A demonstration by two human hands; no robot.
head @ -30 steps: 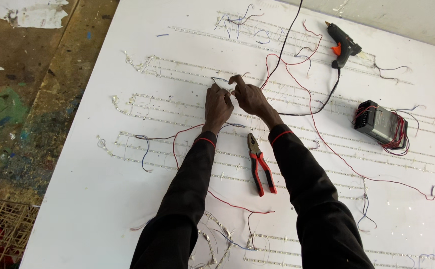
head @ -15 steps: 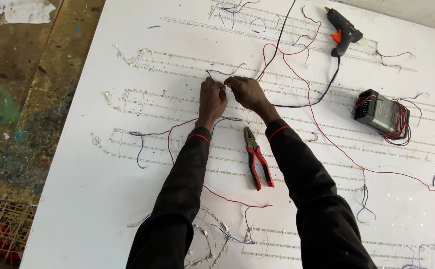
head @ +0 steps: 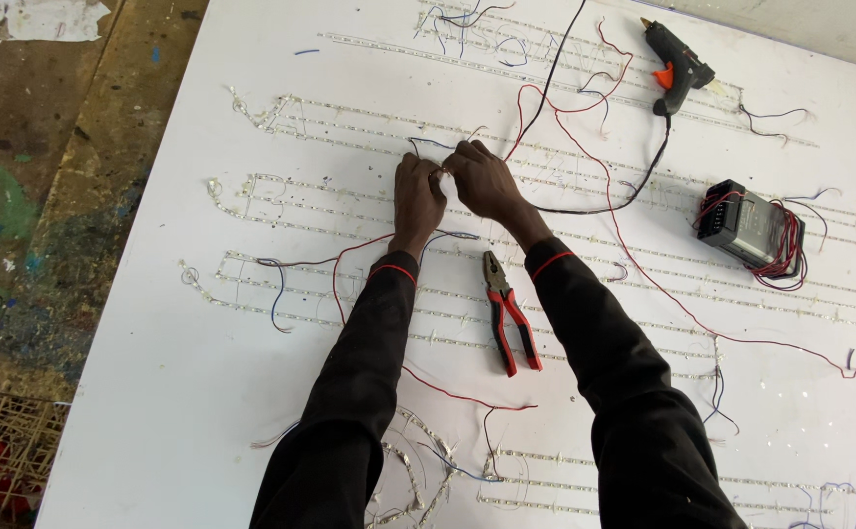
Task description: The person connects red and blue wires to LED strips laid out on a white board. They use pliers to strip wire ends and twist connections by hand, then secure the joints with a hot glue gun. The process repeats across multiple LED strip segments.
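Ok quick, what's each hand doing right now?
Left hand: fingers pinched shut on thin wires.
Right hand: fingers pinched shut on the same wires, touching the left hand.

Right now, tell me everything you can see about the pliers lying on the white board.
The pliers are combination pliers with dark metal jaws and red-and-black grips. They lie flat on the white board, unheld, between the person's two forearms. The jaws look closed and point away from the person, toward the hands; the handles spread slightly toward the person. They rest across the rows of small light strips, and a thin red wire passes just below the handle ends. Neither hand touches them.
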